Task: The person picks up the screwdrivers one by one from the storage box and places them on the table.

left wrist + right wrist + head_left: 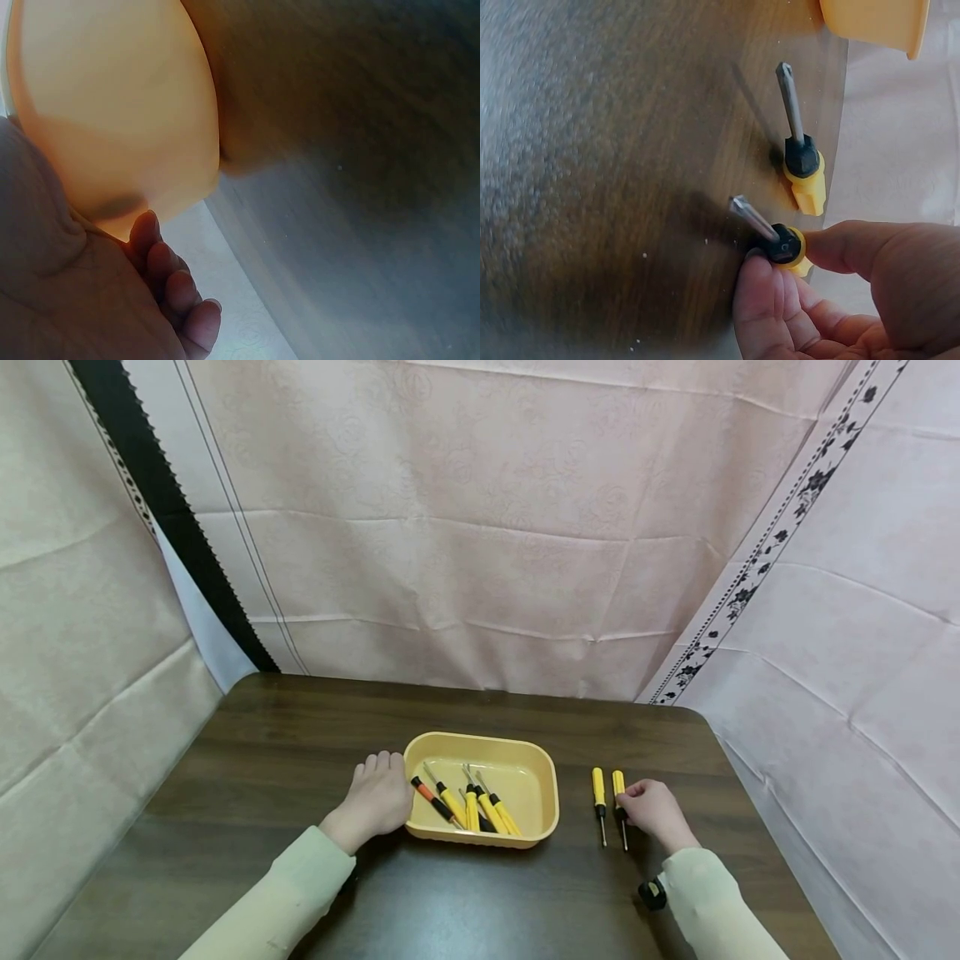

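- From where I stand, the right hand (654, 810) is pinching one yellow-and-black screwdriver (618, 781) between thumb and fingers, near its black collar, blade tip towards the person.
- A second screwdriver (599, 793) lies just left of it, nearly parallel, apart from it.
- The left hand (378, 795) is up against the left end of the yellow tray (534, 785), fingers bent; whether they clasp the wall I cannot tell.
- In the tray, an orange-and-black screwdriver (431, 797) and several yellow-and-black ones (491, 810) overlap towards the left and near side.
- The step in hand looks to be handling that one screwdriver at its place in the pair; I cannot tell if it is being set down or picked up.
- The next move, I'd judge, calls for a steady pinch and care not to nudge its neighbour.
- Bare tabletop (480, 902) stretches between tray and pair, and in front of both; the right edge leaves less room beyond the right hand.
- The tray's raised rim would need clearing.
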`<state>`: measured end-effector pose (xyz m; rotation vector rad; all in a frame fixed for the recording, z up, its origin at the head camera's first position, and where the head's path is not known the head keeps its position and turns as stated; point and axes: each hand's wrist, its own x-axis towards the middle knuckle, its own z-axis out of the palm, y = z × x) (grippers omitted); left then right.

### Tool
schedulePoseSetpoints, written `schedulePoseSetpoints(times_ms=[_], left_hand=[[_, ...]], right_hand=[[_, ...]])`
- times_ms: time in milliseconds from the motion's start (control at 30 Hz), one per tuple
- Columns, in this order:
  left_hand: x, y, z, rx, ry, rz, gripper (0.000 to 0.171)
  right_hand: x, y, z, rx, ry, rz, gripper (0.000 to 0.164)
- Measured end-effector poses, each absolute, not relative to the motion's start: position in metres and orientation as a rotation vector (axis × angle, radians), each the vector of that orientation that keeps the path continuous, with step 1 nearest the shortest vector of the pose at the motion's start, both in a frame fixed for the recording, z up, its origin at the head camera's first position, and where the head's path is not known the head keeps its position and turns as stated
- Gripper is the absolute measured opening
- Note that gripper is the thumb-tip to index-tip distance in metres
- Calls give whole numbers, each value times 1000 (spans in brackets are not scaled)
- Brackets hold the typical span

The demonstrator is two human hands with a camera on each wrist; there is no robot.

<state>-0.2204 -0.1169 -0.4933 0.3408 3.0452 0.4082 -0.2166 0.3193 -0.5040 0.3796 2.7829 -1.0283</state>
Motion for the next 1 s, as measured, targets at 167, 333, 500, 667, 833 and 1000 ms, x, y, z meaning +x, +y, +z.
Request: schedulePoseSetpoints(times_ms=[167,333,500,667,833,1000], left_hand=[[-220,-117,-494,348,3052,403,27],[-220,-118,-496,354,3060,400,27],[-220,-118,-496,354,3059,407,25],[-220,-117,-496,355,3060,409,24],[-220,-117,-495,358,3068,412,24],[-220,-117,-494,371,3072,416,23]], right_hand=[[-215,320,-502,380,2782,-1061,25],[-213,317,-494,360,2838,-1099,32],[-215,311,-484,339,2874,-1153,46],[-217,301,-475,304,2763,-1349,58],[-217,282,-461,300,2621,-1512,61],[-218,263,-452,195,2520,-1640,58]])
